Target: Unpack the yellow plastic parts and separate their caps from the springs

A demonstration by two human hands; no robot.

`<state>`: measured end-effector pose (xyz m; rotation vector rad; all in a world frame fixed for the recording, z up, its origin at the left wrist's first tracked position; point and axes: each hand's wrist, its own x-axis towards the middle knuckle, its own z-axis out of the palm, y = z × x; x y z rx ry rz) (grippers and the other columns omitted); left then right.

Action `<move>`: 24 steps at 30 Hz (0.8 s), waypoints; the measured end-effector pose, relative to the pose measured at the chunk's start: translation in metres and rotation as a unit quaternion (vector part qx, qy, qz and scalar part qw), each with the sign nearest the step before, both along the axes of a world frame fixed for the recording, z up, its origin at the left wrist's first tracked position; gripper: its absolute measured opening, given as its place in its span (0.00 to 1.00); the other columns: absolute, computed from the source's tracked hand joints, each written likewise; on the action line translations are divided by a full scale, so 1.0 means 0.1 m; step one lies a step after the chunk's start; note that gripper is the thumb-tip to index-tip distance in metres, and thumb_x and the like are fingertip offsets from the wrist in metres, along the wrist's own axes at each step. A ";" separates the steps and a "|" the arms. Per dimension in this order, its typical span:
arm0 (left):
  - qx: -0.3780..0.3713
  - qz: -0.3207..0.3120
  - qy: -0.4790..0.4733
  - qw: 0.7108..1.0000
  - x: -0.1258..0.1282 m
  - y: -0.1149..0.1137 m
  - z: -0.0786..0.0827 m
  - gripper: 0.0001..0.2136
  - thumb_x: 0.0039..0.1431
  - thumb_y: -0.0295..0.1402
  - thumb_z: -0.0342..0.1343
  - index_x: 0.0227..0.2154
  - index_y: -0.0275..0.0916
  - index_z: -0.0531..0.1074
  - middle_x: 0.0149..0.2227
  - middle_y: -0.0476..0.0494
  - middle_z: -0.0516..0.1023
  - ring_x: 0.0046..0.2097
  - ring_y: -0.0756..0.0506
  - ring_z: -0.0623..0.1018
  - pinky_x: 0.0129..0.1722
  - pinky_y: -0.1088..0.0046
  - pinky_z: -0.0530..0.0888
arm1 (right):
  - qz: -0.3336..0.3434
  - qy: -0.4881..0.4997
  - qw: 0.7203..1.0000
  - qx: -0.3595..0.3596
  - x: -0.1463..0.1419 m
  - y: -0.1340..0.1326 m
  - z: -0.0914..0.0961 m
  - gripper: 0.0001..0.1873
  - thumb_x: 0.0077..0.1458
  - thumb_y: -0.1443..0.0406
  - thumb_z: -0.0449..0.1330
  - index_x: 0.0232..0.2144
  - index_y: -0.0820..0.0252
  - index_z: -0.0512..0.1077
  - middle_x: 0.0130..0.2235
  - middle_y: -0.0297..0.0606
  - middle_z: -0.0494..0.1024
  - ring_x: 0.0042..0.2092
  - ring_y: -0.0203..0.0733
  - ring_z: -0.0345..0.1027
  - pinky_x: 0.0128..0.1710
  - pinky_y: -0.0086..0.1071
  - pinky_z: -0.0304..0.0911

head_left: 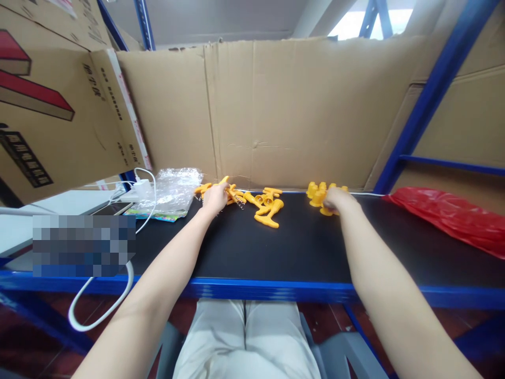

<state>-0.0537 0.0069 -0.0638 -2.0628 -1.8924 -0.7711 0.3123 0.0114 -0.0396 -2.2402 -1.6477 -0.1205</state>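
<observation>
My left hand (215, 199) reaches into a pile of yellow corkscrew pieces (236, 196), T-shaped handles with thin metal spirals. Its fingers are curled round one of them, partly hidden by the back of the hand. Right of that pile lie several hollow yellow T-shaped handles (268, 213), some with round open ends facing me. At the right, my right hand (340, 200) is at a cluster of yellow cup-shaped pieces (317, 195) that stand close together. Those fingers bend down over a cup-shaped piece, their tips hidden.
A black mat covers the blue-framed table (268, 288). Left are a clear plastic bag (177, 187), a white charger (142, 188) with cables and a blurred-out object (82, 245). A red plastic bag (450, 216) lies right. Cardboard (300, 116) walls the back.
</observation>
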 end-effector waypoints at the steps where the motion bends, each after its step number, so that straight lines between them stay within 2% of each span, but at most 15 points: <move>1: 0.003 -0.007 -0.002 1.000 -0.02 0.02 -0.02 0.19 0.58 0.26 0.44 0.49 0.44 0.72 0.44 0.42 0.79 0.45 0.43 0.77 0.47 0.69 0.70 | -0.012 0.014 0.999 -0.032 -0.02 -0.02 0.01 0.14 0.44 0.66 0.65 0.37 0.62 0.75 0.33 0.48 0.77 0.33 0.46 0.73 0.33 0.38 0.65; 3: 0.012 -0.026 -0.001 1.000 -0.06 0.05 -0.05 0.20 0.58 0.25 0.43 0.51 0.44 0.70 0.49 0.42 0.76 0.50 0.43 0.75 0.49 0.69 0.69 | -0.039 0.048 0.993 -0.096 -0.06 -0.07 0.04 0.16 0.45 0.69 0.62 0.40 0.62 0.75 0.35 0.48 0.77 0.31 0.43 0.73 0.31 0.35 0.65; 6: 0.020 -0.060 0.007 0.998 -0.11 0.09 -0.09 0.22 0.58 0.25 0.42 0.54 0.42 0.67 0.53 0.42 0.73 0.55 0.45 0.71 0.54 0.70 0.66 | -0.065 0.072 0.986 -0.134 -0.12 -0.15 0.11 0.16 0.46 0.72 0.59 0.41 0.62 0.75 0.33 0.45 0.78 0.30 0.41 0.73 0.29 0.33 0.64; 9: 0.001 -0.080 0.025 0.996 -0.13 0.11 -0.12 0.23 0.59 0.26 0.41 0.57 0.40 0.63 0.55 0.39 0.70 0.57 0.43 0.68 0.56 0.65 0.65 | -0.067 0.045 0.989 -0.126 -0.16 -0.21 0.18 0.15 0.46 0.73 0.60 0.39 0.62 0.75 0.29 0.42 0.78 0.29 0.40 0.72 0.29 0.32 0.63; 12: -0.037 -0.059 0.020 0.997 -0.12 0.13 -0.15 0.23 0.63 0.31 0.40 0.60 0.41 0.58 0.59 0.37 0.66 0.60 0.38 0.65 0.56 0.54 0.63 | -0.045 0.016 0.993 -0.112 -0.23 -0.21 0.21 0.12 0.48 0.70 0.60 0.37 0.62 0.77 0.27 0.42 0.77 0.30 0.42 0.73 0.31 0.33 0.63; 14: -0.061 -0.049 0.008 0.997 -0.11 0.13 -0.17 0.23 0.64 0.34 0.37 0.62 0.42 0.55 0.61 0.36 0.63 0.61 0.36 0.62 0.56 0.49 0.61 | 0.000 0.001 0.995 -0.101 -0.31 -0.17 0.19 0.13 0.50 0.68 0.60 0.40 0.62 0.77 0.29 0.44 0.78 0.31 0.43 0.73 0.34 0.34 0.63; 16: -0.077 -0.052 0.008 0.996 -0.10 0.12 -0.18 0.23 0.65 0.35 0.36 0.62 0.42 0.54 0.62 0.35 0.62 0.62 0.36 0.61 0.56 0.46 0.60 | 0.082 -0.005 0.993 -0.086 -0.43 -0.12 0.13 0.19 0.51 0.66 0.60 0.47 0.59 0.74 0.34 0.45 0.79 0.32 0.44 0.73 0.36 0.36 0.63; 18: -0.080 -0.053 0.018 0.995 -0.08 0.10 -0.19 0.23 0.65 0.37 0.36 0.62 0.42 0.54 0.61 0.34 0.62 0.62 0.35 0.61 0.55 0.44 0.60 | 0.184 0.007 0.979 -0.088 -0.56 -0.08 0.04 0.23 0.53 0.67 0.58 0.52 0.57 0.71 0.38 0.45 0.79 0.35 0.44 0.73 0.39 0.37 0.64; 20: -0.069 -0.045 0.028 0.996 -0.06 0.08 -0.18 0.23 0.65 0.38 0.37 0.62 0.42 0.54 0.59 0.33 0.63 0.60 0.34 0.62 0.54 0.44 0.61 | 0.268 -0.012 0.960 -0.075 -0.69 -0.07 -0.06 0.25 0.52 0.71 0.56 0.54 0.55 0.70 0.45 0.43 0.78 0.43 0.45 0.72 0.44 0.36 0.63; 22: -0.049 -0.024 0.034 0.998 -0.04 0.06 -0.17 0.23 0.65 0.40 0.39 0.61 0.42 0.55 0.58 0.32 0.65 0.59 0.34 0.64 0.54 0.46 0.61 | 0.317 -0.049 0.946 -0.049 -0.79 -0.09 -0.13 0.29 0.50 0.74 0.54 0.54 0.52 0.70 0.52 0.42 0.73 0.51 0.45 0.68 0.48 0.36 0.61; 24: -0.031 -0.002 0.036 0.999 -0.01 0.04 -0.16 0.22 0.64 0.41 0.42 0.60 0.43 0.57 0.56 0.33 0.66 0.58 0.34 0.65 0.54 0.48 0.61 | 0.337 -0.084 0.937 -0.031 -0.86 -0.12 -0.16 0.31 0.49 0.76 0.53 0.54 0.49 0.69 0.58 0.40 0.67 0.56 0.46 0.62 0.51 0.39 0.59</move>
